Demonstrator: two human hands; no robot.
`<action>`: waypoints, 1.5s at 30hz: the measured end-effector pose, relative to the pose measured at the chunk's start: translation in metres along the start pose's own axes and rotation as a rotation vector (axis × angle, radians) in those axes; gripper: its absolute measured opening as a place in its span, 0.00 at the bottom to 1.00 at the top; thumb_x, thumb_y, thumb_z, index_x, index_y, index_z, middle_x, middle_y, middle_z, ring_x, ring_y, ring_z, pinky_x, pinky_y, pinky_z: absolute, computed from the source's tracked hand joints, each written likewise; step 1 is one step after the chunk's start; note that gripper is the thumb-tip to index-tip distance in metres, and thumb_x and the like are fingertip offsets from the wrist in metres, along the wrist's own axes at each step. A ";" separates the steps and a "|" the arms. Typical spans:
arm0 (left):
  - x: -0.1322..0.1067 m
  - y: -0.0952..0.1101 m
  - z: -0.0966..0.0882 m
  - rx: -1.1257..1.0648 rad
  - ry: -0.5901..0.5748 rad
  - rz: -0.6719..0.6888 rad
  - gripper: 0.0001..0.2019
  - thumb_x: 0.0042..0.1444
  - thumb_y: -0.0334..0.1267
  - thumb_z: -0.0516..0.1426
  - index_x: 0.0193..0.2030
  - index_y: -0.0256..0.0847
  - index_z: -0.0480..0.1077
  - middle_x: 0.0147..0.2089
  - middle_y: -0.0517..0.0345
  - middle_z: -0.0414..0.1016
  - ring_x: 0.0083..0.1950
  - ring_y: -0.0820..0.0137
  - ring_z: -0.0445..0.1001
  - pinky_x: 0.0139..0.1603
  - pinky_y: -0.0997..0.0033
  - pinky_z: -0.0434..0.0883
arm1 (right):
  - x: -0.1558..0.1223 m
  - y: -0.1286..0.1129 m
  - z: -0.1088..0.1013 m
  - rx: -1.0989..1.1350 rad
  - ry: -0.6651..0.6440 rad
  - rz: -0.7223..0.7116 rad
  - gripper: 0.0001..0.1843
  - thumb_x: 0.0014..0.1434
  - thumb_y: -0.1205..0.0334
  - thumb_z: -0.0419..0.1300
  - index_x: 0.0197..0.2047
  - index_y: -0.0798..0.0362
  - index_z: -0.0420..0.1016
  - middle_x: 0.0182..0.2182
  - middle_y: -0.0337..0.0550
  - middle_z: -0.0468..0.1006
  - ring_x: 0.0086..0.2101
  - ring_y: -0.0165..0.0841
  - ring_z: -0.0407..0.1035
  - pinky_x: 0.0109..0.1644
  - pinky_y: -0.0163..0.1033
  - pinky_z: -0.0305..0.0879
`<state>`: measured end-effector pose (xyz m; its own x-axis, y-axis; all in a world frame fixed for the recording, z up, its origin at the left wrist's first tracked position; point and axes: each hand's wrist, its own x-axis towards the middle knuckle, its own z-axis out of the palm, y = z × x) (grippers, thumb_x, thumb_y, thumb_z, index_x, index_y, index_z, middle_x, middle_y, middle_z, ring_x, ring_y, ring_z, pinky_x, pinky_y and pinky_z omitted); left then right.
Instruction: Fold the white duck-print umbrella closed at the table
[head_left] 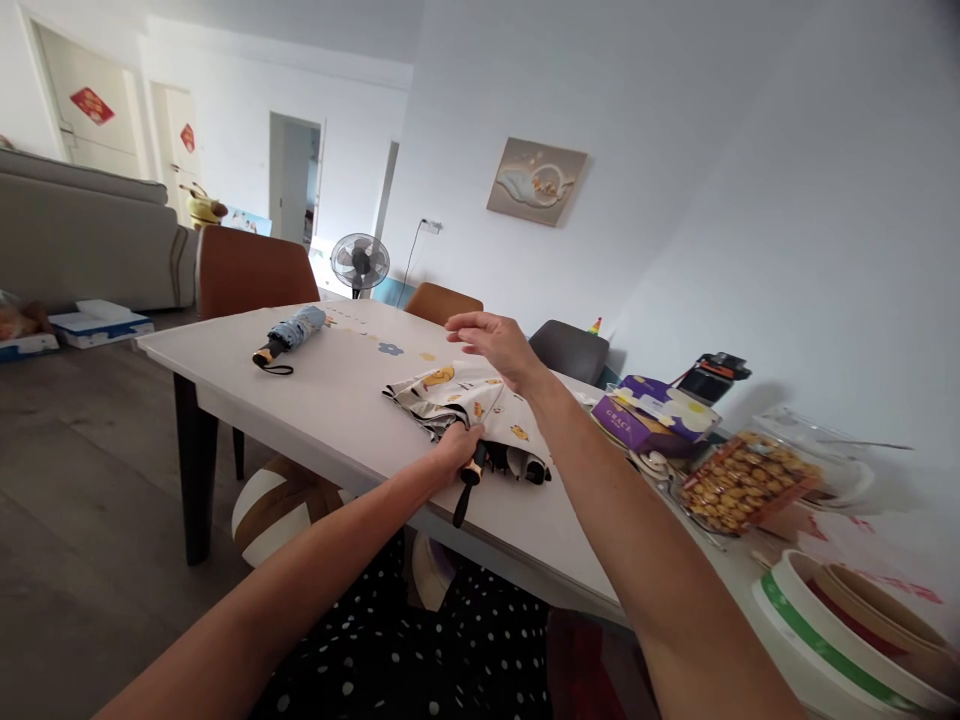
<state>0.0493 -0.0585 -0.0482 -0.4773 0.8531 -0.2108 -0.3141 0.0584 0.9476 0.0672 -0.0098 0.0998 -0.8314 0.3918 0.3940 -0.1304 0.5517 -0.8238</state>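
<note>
A white umbrella point(499, 405) with yellow cartoon prints lies loosely folded on the table, its fabric spread out and its black handle and strap pointing toward me over the near edge. My left hand point(459, 447) is closed on it at the base of the fabric, just by the handle. Above the fabric, my right hand point(495, 345) hovers with fingers stretched out and holds nothing. Farther left on the table rests a rolled-up blue umbrella point(294, 330) with a black handle and wrist loop.
The white table point(337, 400) has chairs around it, one of them brown point(255, 270). On the right stand a purple box point(649, 415), a clear container of round brown snacks point(750, 480) and tape rolls point(847, 630). A fan point(360, 262) stands behind.
</note>
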 end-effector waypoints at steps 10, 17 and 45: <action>-0.010 0.014 -0.004 -0.169 0.033 -0.037 0.06 0.60 0.36 0.48 0.38 0.36 0.61 0.18 0.60 0.65 0.16 0.74 0.63 0.18 0.75 0.61 | -0.086 0.092 -0.090 -0.423 0.406 0.402 0.08 0.46 0.66 0.60 0.31 0.54 0.77 0.35 0.43 0.77 0.38 0.34 0.69 0.40 0.36 0.63; -0.010 0.015 -0.006 -0.201 0.047 -0.056 0.07 0.61 0.38 0.48 0.39 0.36 0.60 0.20 0.60 0.65 0.16 0.74 0.64 0.19 0.75 0.62 | -0.121 0.118 -0.097 -0.149 0.434 0.713 0.09 0.49 0.58 0.60 0.27 0.56 0.70 0.29 0.47 0.75 0.27 0.34 0.70 0.27 0.38 0.68; -0.009 0.010 -0.008 -0.137 0.000 -0.013 0.09 0.59 0.40 0.49 0.32 0.38 0.61 0.20 0.58 0.65 0.17 0.73 0.64 0.19 0.74 0.61 | -0.034 0.043 -0.068 -0.198 0.769 0.081 0.10 0.47 0.59 0.59 0.21 0.55 0.68 0.20 0.37 0.67 0.24 0.27 0.61 0.25 0.30 0.58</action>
<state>0.0435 -0.0698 -0.0384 -0.4722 0.8528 -0.2230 -0.4297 -0.0017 0.9030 0.1266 0.0511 0.0785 -0.2189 0.7948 0.5660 0.0728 0.5917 -0.8028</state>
